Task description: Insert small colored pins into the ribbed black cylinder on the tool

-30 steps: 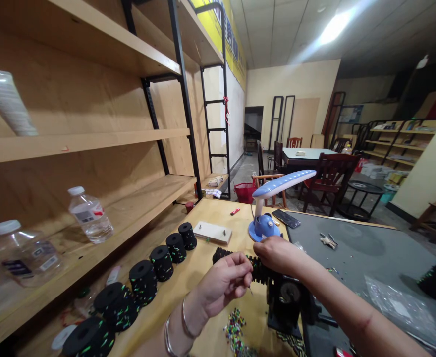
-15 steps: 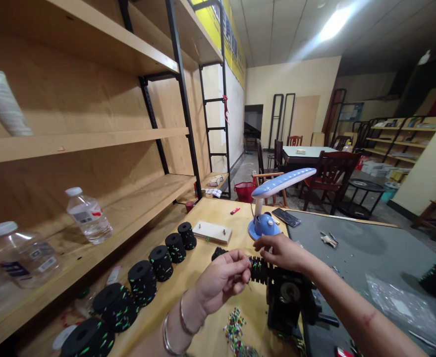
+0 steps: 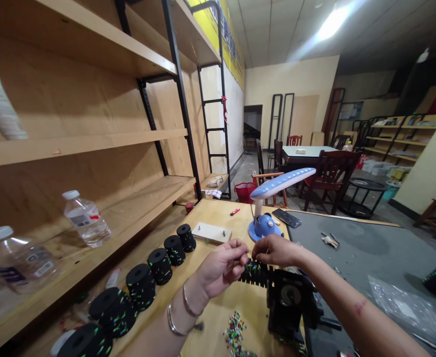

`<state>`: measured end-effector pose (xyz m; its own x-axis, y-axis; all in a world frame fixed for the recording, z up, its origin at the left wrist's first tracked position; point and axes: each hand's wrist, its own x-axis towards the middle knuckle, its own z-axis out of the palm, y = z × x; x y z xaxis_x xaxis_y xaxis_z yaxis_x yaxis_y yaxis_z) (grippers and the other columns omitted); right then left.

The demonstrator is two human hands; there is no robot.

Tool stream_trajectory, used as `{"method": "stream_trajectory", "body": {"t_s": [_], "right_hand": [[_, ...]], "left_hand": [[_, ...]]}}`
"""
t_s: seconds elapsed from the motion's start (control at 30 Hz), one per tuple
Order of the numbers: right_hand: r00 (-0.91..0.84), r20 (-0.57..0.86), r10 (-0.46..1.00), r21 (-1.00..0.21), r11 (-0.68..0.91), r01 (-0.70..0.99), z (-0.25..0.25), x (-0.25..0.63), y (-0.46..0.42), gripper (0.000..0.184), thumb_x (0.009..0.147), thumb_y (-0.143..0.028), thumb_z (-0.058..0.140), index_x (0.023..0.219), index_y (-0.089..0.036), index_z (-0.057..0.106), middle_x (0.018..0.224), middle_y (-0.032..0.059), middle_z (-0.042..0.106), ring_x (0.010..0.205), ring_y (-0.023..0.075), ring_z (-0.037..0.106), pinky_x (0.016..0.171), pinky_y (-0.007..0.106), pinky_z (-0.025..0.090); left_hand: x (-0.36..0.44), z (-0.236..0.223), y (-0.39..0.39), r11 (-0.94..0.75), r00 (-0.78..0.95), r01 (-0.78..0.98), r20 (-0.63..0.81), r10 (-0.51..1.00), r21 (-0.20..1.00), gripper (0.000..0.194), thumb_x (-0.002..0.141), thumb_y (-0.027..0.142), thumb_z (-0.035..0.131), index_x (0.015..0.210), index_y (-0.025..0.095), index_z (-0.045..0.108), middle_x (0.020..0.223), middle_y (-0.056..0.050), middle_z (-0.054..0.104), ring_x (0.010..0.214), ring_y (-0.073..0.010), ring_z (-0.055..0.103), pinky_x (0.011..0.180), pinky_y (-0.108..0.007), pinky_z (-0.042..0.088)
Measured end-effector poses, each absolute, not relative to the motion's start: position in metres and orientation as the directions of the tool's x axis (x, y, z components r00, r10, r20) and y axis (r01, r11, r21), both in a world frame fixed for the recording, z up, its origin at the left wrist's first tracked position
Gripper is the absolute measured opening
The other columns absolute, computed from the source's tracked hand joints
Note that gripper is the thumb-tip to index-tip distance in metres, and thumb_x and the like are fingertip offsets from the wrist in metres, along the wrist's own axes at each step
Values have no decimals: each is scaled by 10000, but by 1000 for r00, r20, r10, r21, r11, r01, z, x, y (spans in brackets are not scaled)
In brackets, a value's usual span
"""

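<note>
A: Where is the left hand [image 3: 223, 267]?
B: Out over the light-wood counter [image 3: 218, 210], right by the black, ridged, green-flecked roller [image 3: 255, 273]. Its thumb and forefinger are pressed together, so that grip is closed; anything between the tips is too small to make out.
A: And the right hand [image 3: 277, 250]?
B: Just above the same roller, fingers bent downward. I cannot tell whether its grip is closed on something, since the tips are partly hidden.
A: How does the roller lie?
B: On its side, between the two hands and below them. Its right end meets a black, boxy device with a round face [image 3: 287, 302], and its left end is hidden behind the left hand.
A: What is near it?
B: A loose heap of small multicoloured beads [image 3: 235, 331] lies on the wood, nearer the wearer. A flat whitish block with two short pegs [image 3: 212, 233] lies beyond the left hand, and a blue desk lamp with a round base [image 3: 264, 228] stands behind the right one.
A: Anything farther left?
B: A row of upright black cylinders with bright flecks [image 3: 140, 287], each with a hole in its top, well apart from the roller.
</note>
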<state>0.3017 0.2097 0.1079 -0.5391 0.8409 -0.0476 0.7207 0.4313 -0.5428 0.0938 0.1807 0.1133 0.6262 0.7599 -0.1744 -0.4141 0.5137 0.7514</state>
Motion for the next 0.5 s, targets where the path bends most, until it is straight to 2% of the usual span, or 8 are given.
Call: {"method": "stream_trajectory", "body": {"t_s": [0.5], "right_hand": [[-578, 62, 814, -471, 534, 702, 109, 305, 210, 236, 750, -114, 611, 889, -202, 779, 788, 18, 781, 686, 156, 691, 624, 213, 484]], "left_hand": [[99, 119, 212, 548, 671, -402, -172, 721, 733, 175, 786, 125, 687, 736, 136, 519, 608, 41, 541, 368, -6, 428, 328, -89, 210]]}}
